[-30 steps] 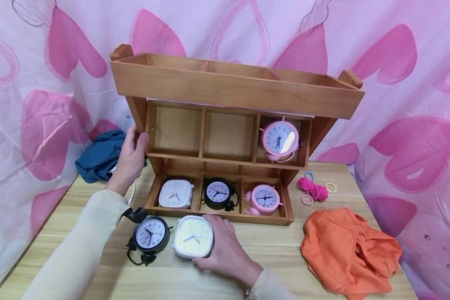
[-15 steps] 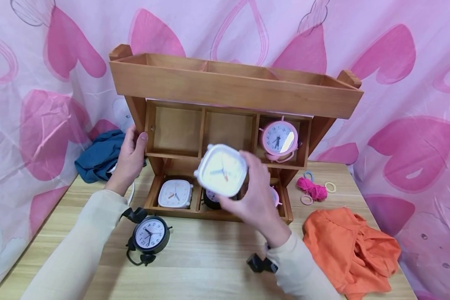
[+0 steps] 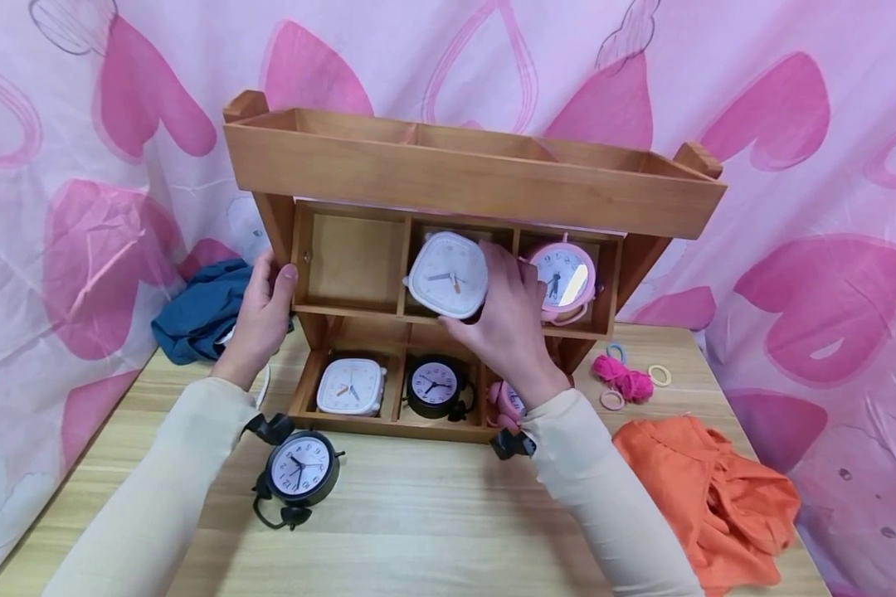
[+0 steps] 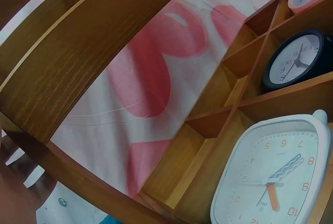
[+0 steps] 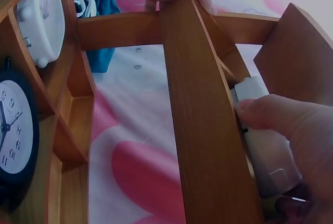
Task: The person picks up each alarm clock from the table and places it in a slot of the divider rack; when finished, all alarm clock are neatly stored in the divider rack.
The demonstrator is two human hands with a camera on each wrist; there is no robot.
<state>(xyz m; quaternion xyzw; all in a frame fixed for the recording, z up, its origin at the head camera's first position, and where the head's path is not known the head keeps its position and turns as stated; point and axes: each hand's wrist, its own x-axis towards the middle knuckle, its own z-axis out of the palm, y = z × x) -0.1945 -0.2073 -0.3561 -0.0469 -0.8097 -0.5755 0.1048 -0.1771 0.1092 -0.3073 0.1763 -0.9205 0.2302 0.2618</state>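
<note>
My right hand (image 3: 509, 327) grips a white square alarm clock (image 3: 448, 275) by its right side, at the middle compartment of the wooden rack's (image 3: 463, 176) middle tier. In the right wrist view my thumb presses on the clock's white casing (image 5: 269, 156), partly inside the compartment. My left hand (image 3: 257, 315) holds the left end of that tier, its fingers behind the wood. A pink alarm clock (image 3: 563, 274) sits in the right compartment, partly covered by my right hand. The left compartment (image 3: 354, 264) has a bare back panel.
The bottom tier holds a white clock (image 3: 349, 386), a black clock (image 3: 435, 387) and a half-hidden pink clock (image 3: 506, 402). Another black alarm clock (image 3: 300, 468) lies on the table before the rack. Orange cloth (image 3: 705, 497), pink yarn (image 3: 623, 377), hair ties and blue cloth (image 3: 202, 311) lie around.
My right hand has lifted the white clock off the table, carried it up past the bottom tier and into the middle tier's centre compartment. My left hand has stayed on the rack.
</note>
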